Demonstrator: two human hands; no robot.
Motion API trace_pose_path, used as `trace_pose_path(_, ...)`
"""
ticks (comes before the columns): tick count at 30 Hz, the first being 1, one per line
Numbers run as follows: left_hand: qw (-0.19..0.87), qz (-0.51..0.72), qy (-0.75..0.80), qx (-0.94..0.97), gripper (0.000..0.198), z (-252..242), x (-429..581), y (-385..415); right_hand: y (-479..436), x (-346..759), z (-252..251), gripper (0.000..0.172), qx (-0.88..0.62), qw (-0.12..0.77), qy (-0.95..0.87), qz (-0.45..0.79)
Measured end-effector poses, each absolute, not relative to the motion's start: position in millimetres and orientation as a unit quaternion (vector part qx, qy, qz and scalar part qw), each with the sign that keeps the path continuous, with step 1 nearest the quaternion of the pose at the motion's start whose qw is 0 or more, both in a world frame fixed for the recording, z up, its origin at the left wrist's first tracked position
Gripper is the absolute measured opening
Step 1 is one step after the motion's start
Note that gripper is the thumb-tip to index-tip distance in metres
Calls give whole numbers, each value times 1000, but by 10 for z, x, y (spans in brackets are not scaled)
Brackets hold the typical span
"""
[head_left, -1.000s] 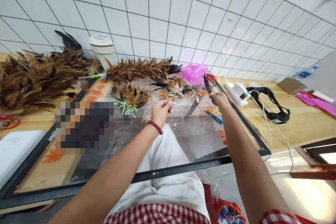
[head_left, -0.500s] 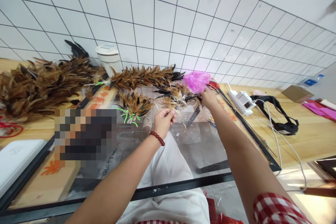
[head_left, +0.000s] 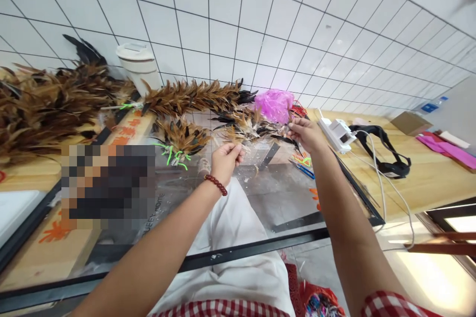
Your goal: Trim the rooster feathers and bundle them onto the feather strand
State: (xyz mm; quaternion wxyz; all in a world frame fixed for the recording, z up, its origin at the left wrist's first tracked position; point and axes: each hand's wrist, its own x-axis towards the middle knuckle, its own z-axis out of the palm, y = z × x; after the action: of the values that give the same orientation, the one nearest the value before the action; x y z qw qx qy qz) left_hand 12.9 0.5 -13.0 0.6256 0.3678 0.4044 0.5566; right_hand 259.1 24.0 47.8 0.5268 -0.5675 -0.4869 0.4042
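My left hand (head_left: 226, 162), with a dark red bead bracelet on its wrist, is closed in a pinch above the glass tabletop. Pale feathers (head_left: 243, 147) show at its fingertips. To its right, my right hand (head_left: 308, 134) is also pinched, at the right end of a loose pile of brown, white and black feathers (head_left: 253, 126). A dark feather (head_left: 284, 139) lies at its fingertips. Left of my left hand is a feather bundle (head_left: 182, 133) with bright green ties (head_left: 173, 154). Behind lies a long brown feather garland (head_left: 193, 96).
A crumpled pink plastic bag (head_left: 274, 105) lies behind the pile. At the back left stand a white lidded container (head_left: 138, 67) and a large feather heap (head_left: 55, 104). On the right are a white power strip (head_left: 338, 134), cables, a black strap (head_left: 386, 153) and blue-handled scissors (head_left: 303, 168).
My right hand has drawn back from beside the pink bag, turning its fingers towards the left. My left hand keeps its pinch. The whole view has shifted slightly.
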Motion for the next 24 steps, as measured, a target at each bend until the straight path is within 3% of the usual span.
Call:
trace_pose_path(3,644,535,399,374,23,-96,127,-22,131,2256,339,35,-516,544,-488,446)
trace_pose_path(15,669,418,399,467,20,-87,127,-69,-108,1627,74,24,-436,525,-615,394)
trace_pose_path(21,653,437,398,473,21,-95,123,-79,-23,2007,80,19,-550,468,-678,137)
trace_pose_path(24,646,457,404,458,23,-79,124,-81,58,2407,-5,28,-669,362,-649,11)
